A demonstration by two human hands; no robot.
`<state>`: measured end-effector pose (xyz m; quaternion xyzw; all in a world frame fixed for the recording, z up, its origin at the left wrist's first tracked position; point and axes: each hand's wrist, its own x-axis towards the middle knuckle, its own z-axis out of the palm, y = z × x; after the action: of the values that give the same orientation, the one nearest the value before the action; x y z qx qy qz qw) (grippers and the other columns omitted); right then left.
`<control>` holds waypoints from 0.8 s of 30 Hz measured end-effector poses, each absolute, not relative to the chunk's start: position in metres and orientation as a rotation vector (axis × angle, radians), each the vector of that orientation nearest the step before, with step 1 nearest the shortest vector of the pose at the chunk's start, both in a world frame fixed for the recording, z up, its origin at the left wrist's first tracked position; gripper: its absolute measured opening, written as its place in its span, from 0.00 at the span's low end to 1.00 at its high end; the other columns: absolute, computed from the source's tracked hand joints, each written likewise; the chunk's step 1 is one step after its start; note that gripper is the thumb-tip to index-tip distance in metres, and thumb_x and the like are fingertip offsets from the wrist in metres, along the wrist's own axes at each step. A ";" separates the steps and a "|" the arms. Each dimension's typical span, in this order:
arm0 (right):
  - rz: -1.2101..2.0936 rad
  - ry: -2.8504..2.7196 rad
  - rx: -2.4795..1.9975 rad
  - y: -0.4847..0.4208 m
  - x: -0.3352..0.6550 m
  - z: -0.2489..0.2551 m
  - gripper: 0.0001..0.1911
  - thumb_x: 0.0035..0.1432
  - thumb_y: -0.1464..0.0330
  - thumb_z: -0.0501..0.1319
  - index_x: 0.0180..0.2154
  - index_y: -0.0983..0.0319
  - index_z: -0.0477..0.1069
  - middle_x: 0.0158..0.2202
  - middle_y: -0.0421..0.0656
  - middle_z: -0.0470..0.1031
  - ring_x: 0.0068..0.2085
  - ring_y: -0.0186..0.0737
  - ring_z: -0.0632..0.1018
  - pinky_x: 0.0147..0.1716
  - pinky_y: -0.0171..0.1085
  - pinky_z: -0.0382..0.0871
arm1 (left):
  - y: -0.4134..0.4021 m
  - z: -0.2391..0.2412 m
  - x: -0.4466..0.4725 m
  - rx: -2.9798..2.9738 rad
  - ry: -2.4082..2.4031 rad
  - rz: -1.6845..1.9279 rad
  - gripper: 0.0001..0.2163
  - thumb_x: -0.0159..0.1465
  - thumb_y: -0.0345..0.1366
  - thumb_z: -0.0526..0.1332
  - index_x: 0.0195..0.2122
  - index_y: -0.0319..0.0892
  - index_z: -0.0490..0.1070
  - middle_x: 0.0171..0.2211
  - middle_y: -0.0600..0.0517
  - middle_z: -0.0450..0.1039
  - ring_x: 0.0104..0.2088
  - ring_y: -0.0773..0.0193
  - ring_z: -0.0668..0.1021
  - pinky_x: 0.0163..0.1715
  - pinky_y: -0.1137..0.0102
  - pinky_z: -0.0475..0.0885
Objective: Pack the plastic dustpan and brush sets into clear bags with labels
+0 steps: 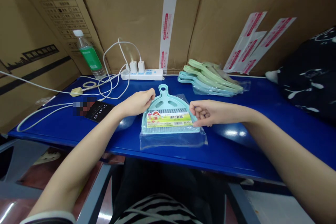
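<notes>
A light blue mini dustpan set (168, 112) with a yellow-green paper label lies in a clear plastic bag (173, 139) on the blue table (231, 154). My left hand (138, 102) pinches the set's upper left edge, fingers closed on it. My right hand (206, 112) grips the right edge of the set at the label, fingers curled. The bag's open end lies toward me.
A stack of green and blue dustpans (210, 78) lies behind on the right. A white power strip (143, 74) with chargers and cables, a green-labelled bottle (90, 57) and a phone (98, 110) sit to the left. Cardboard boxes (236, 14) wall the back; a dark bag (312, 73) rests far right.
</notes>
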<state>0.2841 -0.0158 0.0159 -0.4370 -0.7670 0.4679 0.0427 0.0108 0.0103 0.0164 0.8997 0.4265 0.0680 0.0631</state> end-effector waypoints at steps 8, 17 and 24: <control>1.305 -2.352 -1.385 -0.018 0.281 0.013 0.21 0.44 0.53 0.65 0.31 0.58 0.58 0.21 0.33 0.66 0.23 0.32 0.69 0.23 0.34 0.63 | 0.013 0.011 0.019 2.746 1.463 0.232 0.07 0.64 0.27 0.47 0.38 0.42 0.63 0.34 0.49 0.71 0.33 0.61 0.75 0.34 0.68 0.67; 1.225 -2.404 -1.396 -0.020 0.280 0.015 0.19 0.44 0.57 0.65 0.31 0.57 0.58 0.22 0.34 0.66 0.25 0.34 0.69 0.25 0.35 0.64 | -0.003 0.020 0.028 2.860 1.504 0.028 0.08 0.66 0.30 0.48 0.39 0.42 0.66 0.37 0.48 0.74 0.32 0.60 0.76 0.28 0.68 0.63; 1.281 -2.374 -1.417 -0.019 0.281 0.013 0.20 0.44 0.55 0.66 0.32 0.57 0.58 0.22 0.34 0.67 0.24 0.35 0.71 0.24 0.35 0.64 | -0.009 0.018 0.028 2.888 1.042 0.043 0.05 0.65 0.33 0.54 0.31 0.42 0.65 0.22 0.57 0.68 0.22 0.68 0.69 0.24 0.71 0.57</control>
<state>0.2810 -0.0187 0.0130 -0.4645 -0.7783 0.4198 0.0474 0.0278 -0.0086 0.0177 0.9400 0.3391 0.0141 0.0354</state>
